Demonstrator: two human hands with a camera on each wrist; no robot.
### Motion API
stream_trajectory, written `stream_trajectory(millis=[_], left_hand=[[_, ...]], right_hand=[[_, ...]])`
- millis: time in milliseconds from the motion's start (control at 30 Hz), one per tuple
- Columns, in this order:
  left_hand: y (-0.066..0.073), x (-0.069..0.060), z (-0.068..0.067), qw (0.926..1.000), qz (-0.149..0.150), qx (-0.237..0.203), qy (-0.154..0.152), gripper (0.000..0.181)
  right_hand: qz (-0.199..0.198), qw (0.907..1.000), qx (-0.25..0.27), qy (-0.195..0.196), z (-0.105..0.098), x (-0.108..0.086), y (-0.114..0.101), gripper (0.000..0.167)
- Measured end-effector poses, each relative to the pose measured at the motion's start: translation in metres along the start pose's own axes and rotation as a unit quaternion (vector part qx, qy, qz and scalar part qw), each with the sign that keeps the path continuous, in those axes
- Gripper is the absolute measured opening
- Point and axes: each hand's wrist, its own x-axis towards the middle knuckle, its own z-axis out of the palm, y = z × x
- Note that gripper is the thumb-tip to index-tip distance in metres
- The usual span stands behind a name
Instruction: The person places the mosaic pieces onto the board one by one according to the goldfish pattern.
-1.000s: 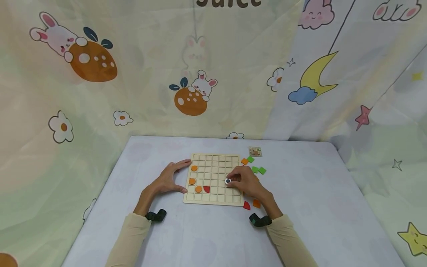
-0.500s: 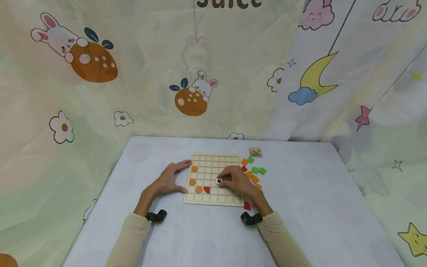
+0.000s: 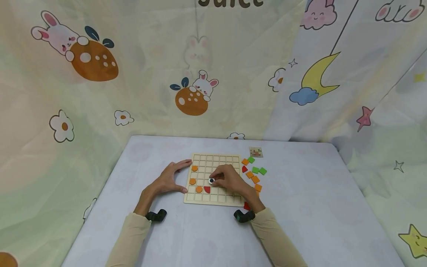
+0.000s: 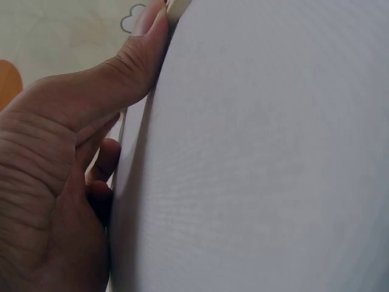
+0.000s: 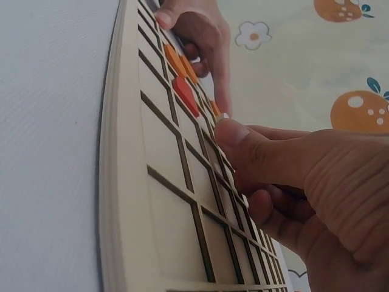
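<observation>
A wooden grid board (image 3: 213, 200) lies on the table. My right hand (image 3: 231, 180) pinches a small white disc with a black centre (image 3: 211, 181) between thumb and fingers, over the middle of the grid. At the board's left edge rests my left hand (image 3: 165, 180), thumb and fingers spread; in the left wrist view its thumb (image 4: 130, 64) meets the board's edge. Several orange discs, one of them the orange disc (image 3: 195, 168), sit in cells on the left. Near them is a red quarter-round piece (image 3: 207, 189); the right wrist view shows this red piece (image 5: 185, 96) too.
Right of the board lie loose green squares (image 3: 262, 171), orange squares (image 3: 255, 179) and red pieces (image 3: 245, 169). A small patterned card (image 3: 256, 152) is at the back right. The white table (image 3: 186, 237) ends against a printed cloth backdrop (image 3: 146, 74).
My right hand has moved left across the board with the white disc pinched in it, uncovering more orange and red pieces on the right. The left hand has stayed in place.
</observation>
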Motion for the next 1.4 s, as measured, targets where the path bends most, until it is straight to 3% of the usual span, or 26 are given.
stream_trajectory(millis=[500, 867, 1400], left_hand=[[0.0025, 0.0000, -0.0016, 1.0000, 0.000, 0.000, -0.003, 0.118], [0.0014, 0.0001, -0.0008, 1.0000, 0.001, -0.002, -0.001, 0.119], [0.0010, -0.0005, -0.0003, 1.0000, -0.004, -0.001, -0.001, 0.118]], right_hand=[[0.007, 0.9997, -0.017, -0.018, 0.0059, 0.0069, -0.0017, 0.021], [-0.012, 0.9993, -0.029, -0.018, 0.0053, 0.0075, -0.0021, 0.019], [0.007, 0.9982, -0.056, -0.021, 0.0104, 0.0085, -0.0047, 0.017]])
